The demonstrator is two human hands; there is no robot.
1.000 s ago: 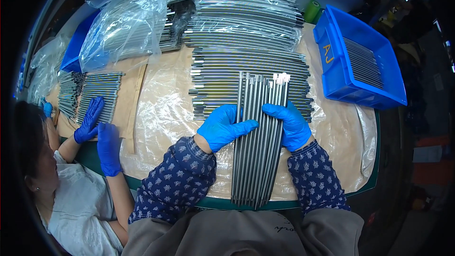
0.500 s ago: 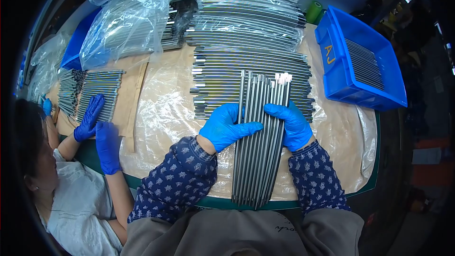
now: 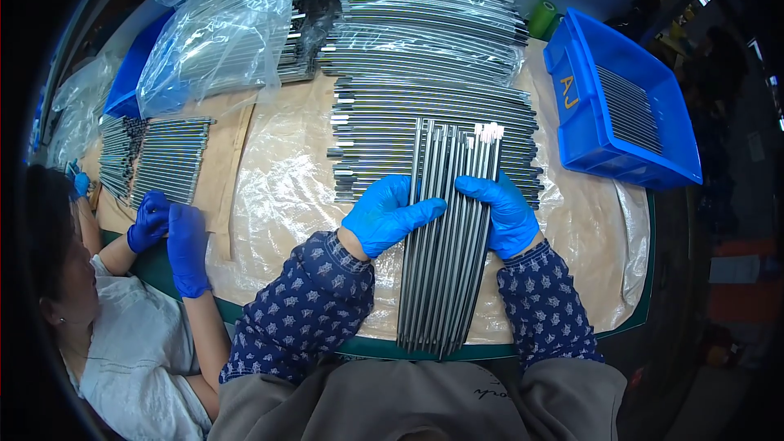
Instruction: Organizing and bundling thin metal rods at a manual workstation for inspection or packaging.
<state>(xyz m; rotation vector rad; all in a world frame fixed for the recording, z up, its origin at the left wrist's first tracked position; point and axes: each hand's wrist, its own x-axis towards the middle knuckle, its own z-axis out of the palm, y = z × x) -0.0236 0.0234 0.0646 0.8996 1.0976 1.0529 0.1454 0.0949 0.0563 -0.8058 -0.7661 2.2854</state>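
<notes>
Between my hands is a bundle of thin metal rods (image 3: 441,269), its far ends uneven and its near ends close to the table's front edge. My left hand (image 3: 388,216), in a blue glove, grips the bundle's left side, thumb lying across the top. On the right side my right hand (image 3: 502,212), also gloved in blue, holds the rods with its thumb over them. The fingers beneath the bundle are hidden. Just beyond lies a wide layer of similar rods (image 3: 376,135), set crosswise on the plastic-covered table.
Plastic-wrapped rods (image 3: 425,8) are stacked at the back. A blue bin (image 3: 588,135) with rods inside stands at the right, near a green roll (image 3: 541,20). At the left, a co-worker's gloved hands (image 3: 186,249) are near smaller rod rows (image 3: 171,159); another blue bin (image 3: 131,73) stands behind.
My left thumb has shifted slightly left along the bundle, while my right hand stays nearly still. The co-worker's farther hand has drawn back from the small rods and curled.
</notes>
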